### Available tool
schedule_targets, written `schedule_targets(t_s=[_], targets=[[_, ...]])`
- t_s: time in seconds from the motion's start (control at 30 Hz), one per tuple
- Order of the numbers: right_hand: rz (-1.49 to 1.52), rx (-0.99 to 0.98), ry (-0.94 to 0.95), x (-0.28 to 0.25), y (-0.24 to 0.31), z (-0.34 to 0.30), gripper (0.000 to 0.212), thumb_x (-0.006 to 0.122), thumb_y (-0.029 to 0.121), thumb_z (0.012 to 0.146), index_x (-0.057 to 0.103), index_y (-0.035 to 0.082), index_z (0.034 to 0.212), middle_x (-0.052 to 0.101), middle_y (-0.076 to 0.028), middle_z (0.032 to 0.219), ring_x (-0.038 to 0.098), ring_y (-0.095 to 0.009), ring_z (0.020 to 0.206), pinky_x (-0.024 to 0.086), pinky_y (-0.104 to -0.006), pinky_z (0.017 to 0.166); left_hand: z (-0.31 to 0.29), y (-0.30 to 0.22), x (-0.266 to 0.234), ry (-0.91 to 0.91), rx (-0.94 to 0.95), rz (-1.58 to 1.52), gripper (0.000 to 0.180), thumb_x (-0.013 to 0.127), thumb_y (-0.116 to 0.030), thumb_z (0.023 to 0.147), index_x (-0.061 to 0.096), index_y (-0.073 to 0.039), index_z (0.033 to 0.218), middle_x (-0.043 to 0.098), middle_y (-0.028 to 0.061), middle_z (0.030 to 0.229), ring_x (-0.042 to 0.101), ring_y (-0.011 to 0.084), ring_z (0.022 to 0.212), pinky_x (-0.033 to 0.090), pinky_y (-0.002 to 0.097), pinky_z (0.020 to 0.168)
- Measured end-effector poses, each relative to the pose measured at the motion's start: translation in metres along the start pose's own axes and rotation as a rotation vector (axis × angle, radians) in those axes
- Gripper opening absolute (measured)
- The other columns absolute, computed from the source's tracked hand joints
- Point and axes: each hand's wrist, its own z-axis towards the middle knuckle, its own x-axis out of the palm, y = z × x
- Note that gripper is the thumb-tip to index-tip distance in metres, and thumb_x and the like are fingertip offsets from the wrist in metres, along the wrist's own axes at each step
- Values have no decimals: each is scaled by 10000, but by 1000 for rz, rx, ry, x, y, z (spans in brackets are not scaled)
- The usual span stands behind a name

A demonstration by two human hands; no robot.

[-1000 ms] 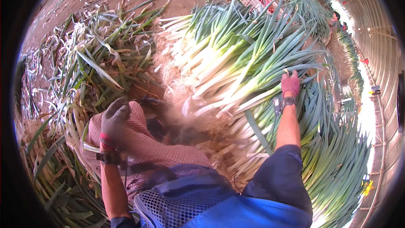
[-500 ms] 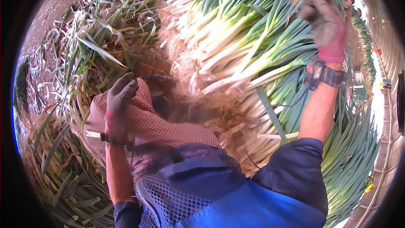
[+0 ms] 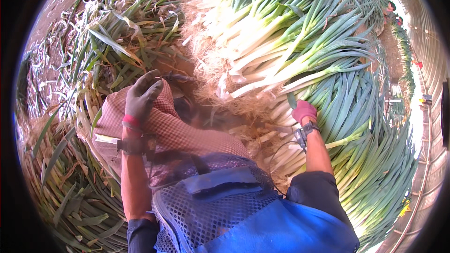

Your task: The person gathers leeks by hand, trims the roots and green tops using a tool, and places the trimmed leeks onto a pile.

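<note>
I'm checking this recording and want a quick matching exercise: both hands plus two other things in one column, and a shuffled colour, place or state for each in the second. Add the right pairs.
Column one
1. Left hand
2. Right hand
3. Checked fabric
4. Heap of loose leaves

Column two
A. Pink, bordering the blue garment
B. Gloved, pink side showing, at the long green onions
C. Tangled, along the left side of the picture
D. Gloved, grey side showing, thumb apart from the fingers

Right pairs: 1-D, 2-B, 3-A, 4-C
</note>
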Motion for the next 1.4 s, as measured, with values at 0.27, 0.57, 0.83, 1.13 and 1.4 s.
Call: schedule_targets(t_s=[0.27, 0.57, 0.83, 1.13, 1.4], targets=[[1460, -235, -120, -137, -62, -24, 150, 634, 276, 924, 700, 158, 857, 518, 67, 637, 471, -46, 521, 389, -228, 480, -9, -9, -9, -13, 48, -31, 448, 683, -94, 991, 586, 64, 1399, 692, 99, 1247, 652, 156, 1104, 520, 300, 996], [1033, -978, -502, -283, 172, -129, 277, 607, 228, 1043, 687, 2, 1184, 705, -47, 939, 583, -110, 778, 487, -293, 679, -36, -21, 13, 35, 68, -132, 404, 722, -64, 967, 629, 25, 1350, 721, 100, 1243, 662, 154, 1177, 539, 323, 1008], [827, -1404, 316, -194, 402, -223, 349, 677, 138, 973, 659, -35, 1276, 693, -50, 920, 612, -80, 773, 511, -240, 675, -150, -26, -121, -836, 226, 470, 387, 767, -121, 926, 690, -8, 1288, 749, 142, 1194, 718, 192, 1045, 570, 325, 925], [430, -1805, 347, -91, 537, -323, 409, 639, 302, 919, 718, -29, 1146, 744, -244, 1021, 742, -353, 925, 581, -417, 866, -218, 35, -183, -976, -443, 986, 383, 705, -369, 877, 722, -153, 1194, 694, 144, 1007, 691, 363, 965, 547, 476, 865], [118, -1636, 328, -56, 566, -335, 432, 651, 369, 893, 706, -13, 1084, 711, -304, 1064, 695, -437, 1033, 545, -488, 935, -236, 18, -254, -1107, -255, 242, 227, 818, -143, 743, 763, 12, 899, 750, 82, 807, 681, 127, 668, 564, 280, 629]])
